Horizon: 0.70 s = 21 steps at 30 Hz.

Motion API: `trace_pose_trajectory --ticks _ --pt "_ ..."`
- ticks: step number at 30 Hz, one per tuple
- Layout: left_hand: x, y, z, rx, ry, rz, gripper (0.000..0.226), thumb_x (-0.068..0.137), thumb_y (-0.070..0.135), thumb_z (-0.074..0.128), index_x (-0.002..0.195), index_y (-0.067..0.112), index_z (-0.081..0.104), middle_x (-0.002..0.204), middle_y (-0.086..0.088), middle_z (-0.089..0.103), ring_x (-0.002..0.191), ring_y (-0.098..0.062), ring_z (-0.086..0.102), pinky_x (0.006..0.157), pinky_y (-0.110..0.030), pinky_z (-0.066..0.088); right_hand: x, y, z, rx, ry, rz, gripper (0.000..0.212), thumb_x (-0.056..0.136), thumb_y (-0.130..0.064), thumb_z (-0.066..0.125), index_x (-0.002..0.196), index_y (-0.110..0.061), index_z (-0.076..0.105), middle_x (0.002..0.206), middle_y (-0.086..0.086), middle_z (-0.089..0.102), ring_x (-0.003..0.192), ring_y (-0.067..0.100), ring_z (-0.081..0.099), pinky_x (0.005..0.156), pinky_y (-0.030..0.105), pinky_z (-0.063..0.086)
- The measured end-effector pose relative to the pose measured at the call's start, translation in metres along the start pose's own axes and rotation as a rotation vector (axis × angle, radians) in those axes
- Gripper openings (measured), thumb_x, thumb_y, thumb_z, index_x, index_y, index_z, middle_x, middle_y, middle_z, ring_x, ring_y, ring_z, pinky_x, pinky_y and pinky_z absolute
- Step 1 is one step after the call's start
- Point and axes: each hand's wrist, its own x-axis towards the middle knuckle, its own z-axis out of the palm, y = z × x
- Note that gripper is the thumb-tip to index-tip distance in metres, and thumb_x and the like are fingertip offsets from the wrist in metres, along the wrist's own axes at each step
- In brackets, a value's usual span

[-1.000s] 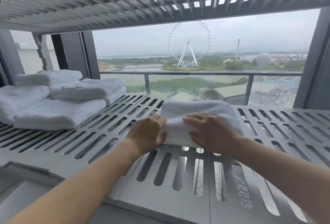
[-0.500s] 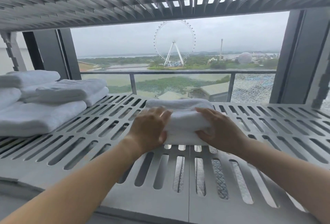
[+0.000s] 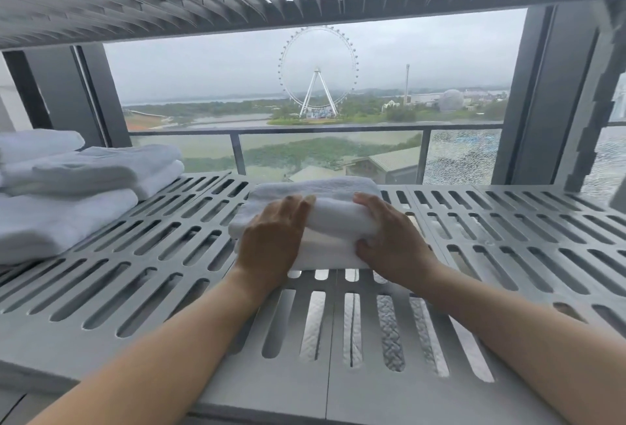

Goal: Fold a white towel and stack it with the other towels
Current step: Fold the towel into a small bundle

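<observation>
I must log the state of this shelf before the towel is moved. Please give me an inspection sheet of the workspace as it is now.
Surface: grey slotted shelf, another slotted shelf above.
Job's things: folded towel lying at mid-shelf; stack of folded white towels at far left, apart from it.
Clutter: nothing seen.
Hands: left hand and right hand grip the towel's two ends, fingers over the top.
Cables: nothing seen.
Surroundings: window with railing; Ferris wheel and water outside, overcast sky.
</observation>
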Motion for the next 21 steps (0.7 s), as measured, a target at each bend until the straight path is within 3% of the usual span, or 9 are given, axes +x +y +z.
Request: trace_pose_trajectory --ticks 4,6,8,11,14,16,18,21 --pt "-0.003 0.001 -0.001 0.029 -0.037 0.016 0.061 0.061 -0.001 0.074 0.119 0.01 0.059 0.102 -0.011 0.065 0.081 -0.028 0.066 0.049 -0.036 0.054 -0.001 -0.001 0.003 0.022 0.032 0.01 0.06 0.071 -0.004 0.052 0.129 -0.019 0.043 0.119 0.008 0.059 0.098 0.028 0.057 0.075 0.025 0.037" --pt "-0.003 -0.001 0.003 0.014 -0.032 0.032 0.064 0.065 -0.002 0.072 0.125 0.011 0.055 0.114 -0.011 0.061 0.094 -0.029 0.063 0.067 -0.043 0.057 -0.001 0.0 0.001 0.031 0.058 0.022 0.057 0.072 -0.003 0.051 0.127 -0.017 0.045 0.117 0.008 0.061 0.099 0.029 0.057 0.077 0.026 0.038" --pt "-0.003 -0.002 0.005 -0.039 -0.045 0.058 0.064 0.07 -0.004 0.068 0.13 0.012 0.05 0.125 -0.012 0.055 0.109 -0.032 0.057 0.087 -0.053 0.05 0.001 0.002 -0.004 0.039 0.092 0.031 0.054 0.071 -0.002 0.055 0.123 -0.015 0.049 0.111 0.008 0.064 0.096 0.029 0.059 0.075 0.025 0.039" --pt "-0.003 -0.002 0.01 -0.044 -0.059 0.058 0.063 0.073 0.003 0.07 0.131 0.015 0.05 0.129 -0.01 0.054 0.115 -0.03 0.055 0.092 -0.06 0.044 0.009 0.001 -0.009 -0.027 0.084 0.02 0.049 0.07 -0.004 0.062 0.117 -0.012 0.053 0.106 0.01 0.066 0.091 0.03 0.061 0.07 0.027 0.041" --pt "-0.002 -0.005 0.016 -0.072 -0.117 0.024 0.067 0.076 0.008 0.068 0.137 0.021 0.042 0.133 -0.005 0.05 0.118 -0.027 0.052 0.097 -0.059 0.039 0.011 0.0 -0.009 -0.092 0.077 0.021 0.05 0.066 0.001 0.057 0.115 -0.012 0.054 0.109 0.011 0.062 0.091 0.032 0.059 0.071 0.032 0.045" --pt "-0.001 -0.007 0.018 -0.09 -0.163 -0.015 0.069 0.08 0.011 0.063 0.141 0.025 0.033 0.132 0.0 0.05 0.114 -0.025 0.053 0.095 -0.051 0.041 0.008 0.004 -0.011 -0.124 0.058 0.014 0.056 0.063 0.004 0.054 0.116 -0.014 0.054 0.114 0.009 0.059 0.092 0.032 0.059 0.072 0.031 0.044" --pt "0.001 -0.007 0.02 -0.081 -0.218 -0.027 0.068 0.085 0.008 0.053 0.142 0.029 0.025 0.126 0.004 0.053 0.103 -0.024 0.057 0.081 -0.04 0.047 0.005 0.011 -0.017 -0.103 0.061 0.021 0.06 0.062 0.003 0.057 0.119 -0.015 0.053 0.117 0.008 0.058 0.095 0.031 0.059 0.075 0.031 0.046" --pt "0.0 -0.003 0.02 -0.017 -0.293 -0.023 0.053 0.087 0.001 0.043 0.133 0.026 0.034 0.111 0.003 0.058 0.09 -0.025 0.06 0.067 -0.038 0.051 0.003 0.015 -0.023 -0.095 0.025 0.011 0.065 0.063 -0.001 0.062 0.124 -0.016 0.048 0.117 0.008 0.058 0.098 0.03 0.058 0.076 0.032 0.046"
